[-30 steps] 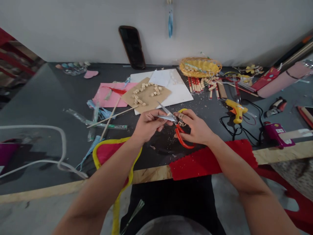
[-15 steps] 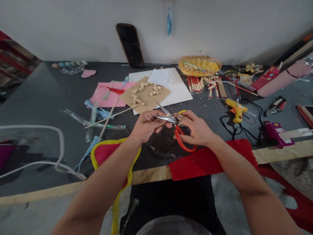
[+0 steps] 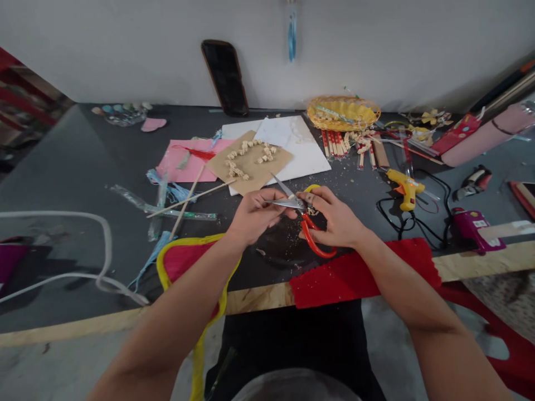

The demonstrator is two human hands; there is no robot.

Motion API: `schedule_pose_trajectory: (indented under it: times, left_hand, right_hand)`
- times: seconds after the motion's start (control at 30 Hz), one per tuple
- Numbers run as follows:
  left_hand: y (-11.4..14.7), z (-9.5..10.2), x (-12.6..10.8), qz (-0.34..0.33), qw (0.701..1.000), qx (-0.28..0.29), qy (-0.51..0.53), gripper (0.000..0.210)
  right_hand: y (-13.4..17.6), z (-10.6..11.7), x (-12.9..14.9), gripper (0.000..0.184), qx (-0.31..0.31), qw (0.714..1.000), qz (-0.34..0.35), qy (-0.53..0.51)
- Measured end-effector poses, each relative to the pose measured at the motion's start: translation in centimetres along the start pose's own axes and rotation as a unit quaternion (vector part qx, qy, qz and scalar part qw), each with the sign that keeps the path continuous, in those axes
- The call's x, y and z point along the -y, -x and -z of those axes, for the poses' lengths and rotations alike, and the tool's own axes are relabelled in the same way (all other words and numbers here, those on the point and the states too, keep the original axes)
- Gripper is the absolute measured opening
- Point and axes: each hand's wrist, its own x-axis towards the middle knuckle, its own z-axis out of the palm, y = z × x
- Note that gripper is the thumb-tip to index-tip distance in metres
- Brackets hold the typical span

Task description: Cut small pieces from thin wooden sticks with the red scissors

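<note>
My right hand [image 3: 334,217] is closed around the scissors [image 3: 318,245], which have a red handle loop and steel blades spread apart, tips toward the upper left. A small pale piece [image 3: 291,196] sits between the blades near the pivot. My left hand [image 3: 257,216] is closed in a pinch by the lower blade, its fingertips on the pale piece and partly hidden by the blade. Beyond the blades, a brown card [image 3: 217,164] carries several knobbly pale pieces [image 3: 266,153] set in a broken curve. Small pale bits lie under the scissors.
Two thin sticks [image 3: 190,199] cross at the left near blue tassels [image 3: 179,192]. A yellow glue gun [image 3: 402,186] with a black cable lies right. A yellow basket [image 3: 345,123] and a leaning phone [image 3: 225,78] stand behind. Red cloth [image 3: 326,284] hangs over the front edge.
The view has shifted slightly, so everything sits a little further right. Both hands keep nearly the same pose, with the scissor blades still apart around the pale piece.
</note>
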Motion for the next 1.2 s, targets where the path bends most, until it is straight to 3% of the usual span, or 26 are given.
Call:
schedule_pose_trajectory:
  times: [0.23,0.63,0.9,1.2]
  left_hand:
    - [-0.23,0.11,-0.01,0.023,0.999,0.001,0.03,0.021]
    - [-0.22,-0.34,0.58,-0.067,0.994,-0.06,-0.066,0.016]
    - [-0.15,0.05,0.16,0.014,1.0,-0.007,-0.01,0.014]
    - [-0.16,-0.13,-0.07,-0.009,1.0,-0.02,0.016,0.018]
  right_hand:
    - [0.13,-0.05,0.03,0.067,0.006,1.0,0.006,0.029]
    - [0.06,-0.05,0.56,0.06,0.001,0.998,-0.058,0.035]
    - [0.0,-0.1,0.03,0.069,0.001,1.0,-0.007,0.006]
    - [0.09,-0.05,0.66,0.059,-0.001,0.999,-0.012,0.053]
